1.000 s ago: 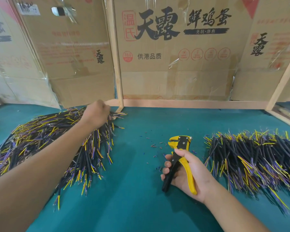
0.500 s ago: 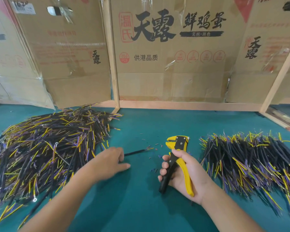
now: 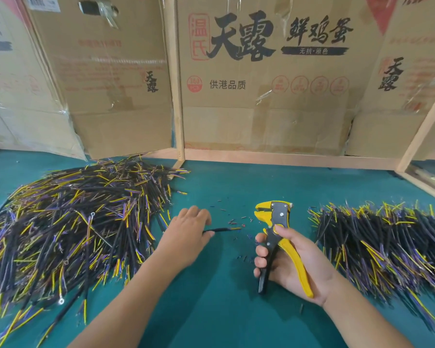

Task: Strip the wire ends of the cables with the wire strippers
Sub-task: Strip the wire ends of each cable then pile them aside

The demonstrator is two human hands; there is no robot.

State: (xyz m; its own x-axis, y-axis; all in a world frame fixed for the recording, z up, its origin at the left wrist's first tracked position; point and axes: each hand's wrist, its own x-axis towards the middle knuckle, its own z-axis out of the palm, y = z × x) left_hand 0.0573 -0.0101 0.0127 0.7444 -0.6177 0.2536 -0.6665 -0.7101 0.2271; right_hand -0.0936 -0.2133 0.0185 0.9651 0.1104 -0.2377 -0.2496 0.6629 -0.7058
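My left hand (image 3: 186,233) pinches one cable (image 3: 221,229) with its end aimed at the strippers (image 3: 274,217), gripped upright in my right hand (image 3: 291,262) (handles not squeezed), ready for feeding.

My wire strippers (image 3: 276,222) have shiny yellow plastic handles and grey metal. The table (image 3: 224,310) is soft green cloth. Far boxes (image 3: 261,96) are rough brown cardboard.
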